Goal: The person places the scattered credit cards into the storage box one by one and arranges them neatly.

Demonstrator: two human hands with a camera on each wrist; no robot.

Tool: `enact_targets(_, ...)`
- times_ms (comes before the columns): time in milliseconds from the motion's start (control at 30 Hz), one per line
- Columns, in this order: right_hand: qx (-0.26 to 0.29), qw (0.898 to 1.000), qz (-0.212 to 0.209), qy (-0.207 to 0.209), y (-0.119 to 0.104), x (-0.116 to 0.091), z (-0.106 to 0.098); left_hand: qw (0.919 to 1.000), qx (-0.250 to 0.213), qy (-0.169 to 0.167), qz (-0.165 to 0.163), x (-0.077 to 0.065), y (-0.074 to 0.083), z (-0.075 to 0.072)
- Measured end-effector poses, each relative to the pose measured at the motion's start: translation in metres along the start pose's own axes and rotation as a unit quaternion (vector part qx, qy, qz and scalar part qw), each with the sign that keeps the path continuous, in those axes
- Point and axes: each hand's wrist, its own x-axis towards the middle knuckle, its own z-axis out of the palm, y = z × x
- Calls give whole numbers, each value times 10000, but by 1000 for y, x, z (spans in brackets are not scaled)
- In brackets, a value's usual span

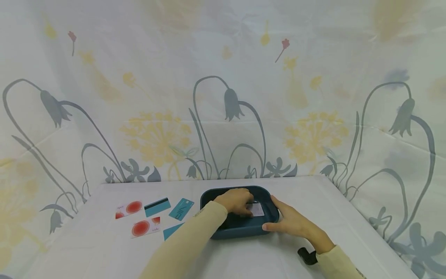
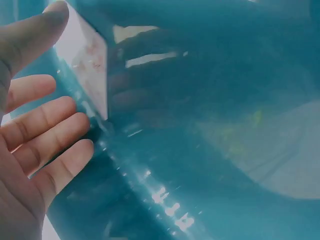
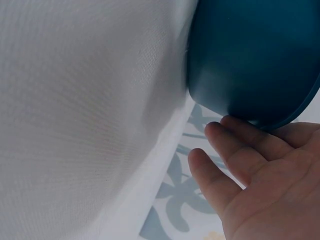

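A dark teal plastic basin (image 1: pixel 240 232) with rounded corners sits on the white-covered table. My left hand (image 1: pixel 235 200) reaches down into it. Beside its fingers in there is a white card (image 1: pixel 257 209); the left wrist view shows pinkish print on this card (image 2: pixel 92 65), with the thumb (image 2: pixel 42 25) touching its upper edge. The other fingers look relaxed and slightly bent, apart from the card. At the basin's right end, my right hand (image 1: pixel 290 220) holds the wall, thumb at the near side and fingers at the far side. Fingertips (image 3: pixel 227 142) meet the outer wall in the right wrist view.
Left of the basin lie two red-and-white cards (image 1: pixel 133 207) (image 1: pixel 145 227), a teal card with a black stripe (image 1: pixel 157 207) and a teal VIP card (image 1: pixel 181 209). My left sleeve partly covers another teal card (image 1: pixel 171 231). A black object (image 1: pixel 307 256) is by my right wrist.
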Motion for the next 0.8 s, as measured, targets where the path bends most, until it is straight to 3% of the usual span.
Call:
enact_targets(233, 27, 9999, 100, -42, -3, -1, -1, 9993, -347, -55, -160, -11, -1, -22)
enact_targets(467, -85, 9999, 102, -12, -4, 1, -1, 9993, -260, 131, -252, -32, -4, -50)
enact_targets(633, -68, 9997, 234, -15, -4, 1, 0, 9995, -154, 262, -80, -49, -5, -55)
enact_targets(800, -33, 9998, 186, 13, -3, 0, 1, 9985, -326, 446, -50, -68, -7, -51)
